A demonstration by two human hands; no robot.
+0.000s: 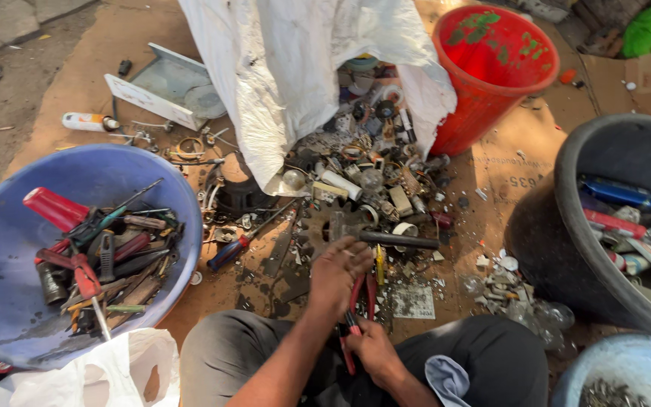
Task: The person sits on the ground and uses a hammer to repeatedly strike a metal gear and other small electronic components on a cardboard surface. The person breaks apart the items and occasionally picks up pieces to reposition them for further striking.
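Two bare hands at work with red-handled pliers over a scrap-strewn cardboard sheet.

The left hand (338, 273) lies palm down with its fingers spread loosely over small debris, clasping nothing that shows; at its 4 o'clock the right hand (373, 351) has its fingers clenched around the red-handled metal pliers (358, 305), whose jaws point toward 12 o'clock. Just beyond the left hand, at 1 o'clock, lies a dark steel hammer (382, 237) on the brown cardboard sheet (506, 166). At 9 o'clock sits a wide blue plastic basin (9, 249) full of screwdrivers; at 12 o'clock a white woven sack (280, 68) spills mixed scrap; at 1 o'clock stands a red plastic bucket (484, 75); at 3 o'clock a black rubber tub (566, 203).
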